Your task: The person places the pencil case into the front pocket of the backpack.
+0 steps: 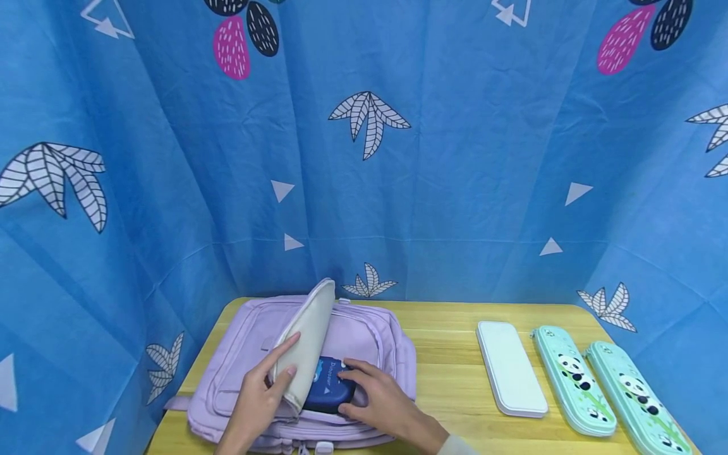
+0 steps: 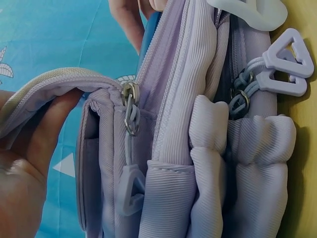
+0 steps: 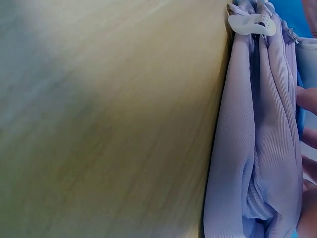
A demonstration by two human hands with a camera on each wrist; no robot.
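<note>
A lilac backpack lies on the table with its front flap lifted, the pale lining showing. My left hand holds that flap by its edge, thumb on the lining side. Under the flap lies a dark blue pencil case with the word "Dinosaur" on it, partly covered by the flap. My right hand grips its right end, fingers on top and thumb at the near edge. In the left wrist view the flap bends up from the zipper pull. The right wrist view shows mostly the bag's side.
Right of the bag on the wooden table lie a white pencil case and two mint green panda pencil cases, one nearer the bag and one farther right. A blue patterned curtain hangs behind and at both sides.
</note>
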